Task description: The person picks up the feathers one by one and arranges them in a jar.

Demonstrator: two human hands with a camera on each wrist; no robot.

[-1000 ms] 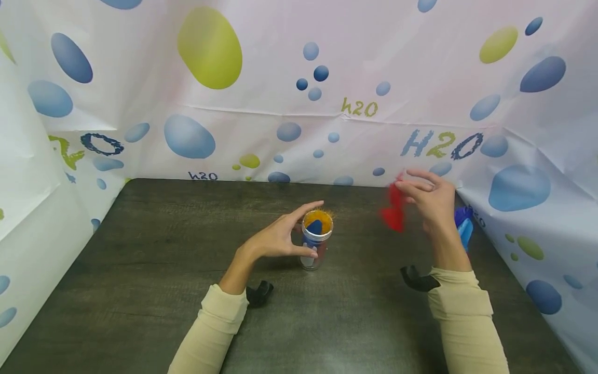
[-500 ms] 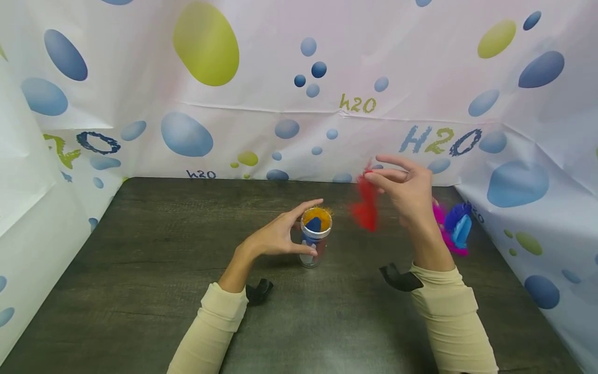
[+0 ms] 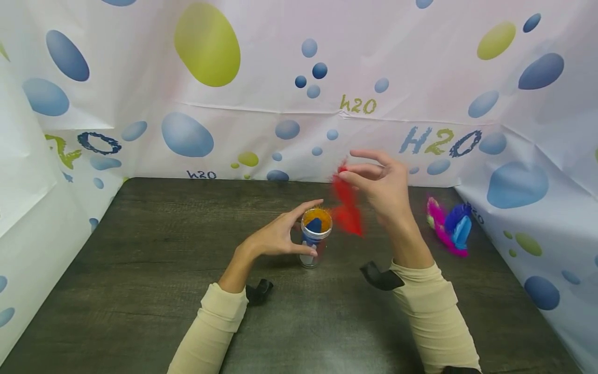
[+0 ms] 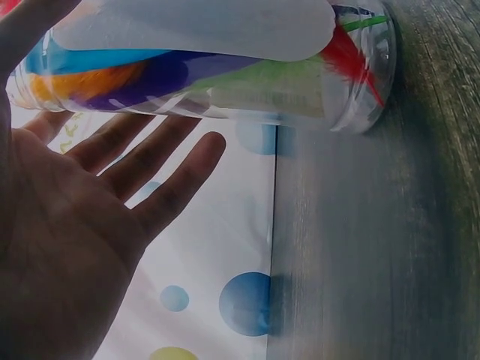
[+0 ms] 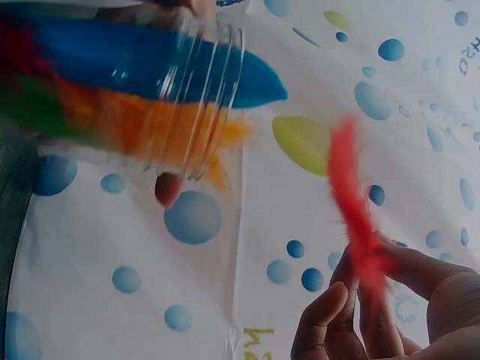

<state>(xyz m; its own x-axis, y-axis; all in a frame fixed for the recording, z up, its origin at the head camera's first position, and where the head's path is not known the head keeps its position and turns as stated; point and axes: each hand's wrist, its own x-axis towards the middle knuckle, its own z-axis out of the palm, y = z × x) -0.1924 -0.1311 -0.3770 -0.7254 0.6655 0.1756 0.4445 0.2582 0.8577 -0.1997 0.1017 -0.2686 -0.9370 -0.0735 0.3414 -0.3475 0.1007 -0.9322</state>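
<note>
A clear jar with an open threaded mouth stands upright on the table, filled with coloured feathers. My left hand holds it, thumb along the front and fingers behind. In the left wrist view, a pale label and blue, orange, purple, green and red feathers show through the wall. Orange tufts and a blue feather tip stick out of the mouth in the right wrist view. My right hand pinches a red feather by its upper end, just right of the jar's mouth.
Magenta, purple and light blue feathers lie together at the table's right side. A white sheet printed with blue and green spots rises behind the dark wooden table and along both sides.
My right hand has carried the red feather leftward, close to the jar, uncovering the feathers on the right. My left hand and the jar have stayed in place.
</note>
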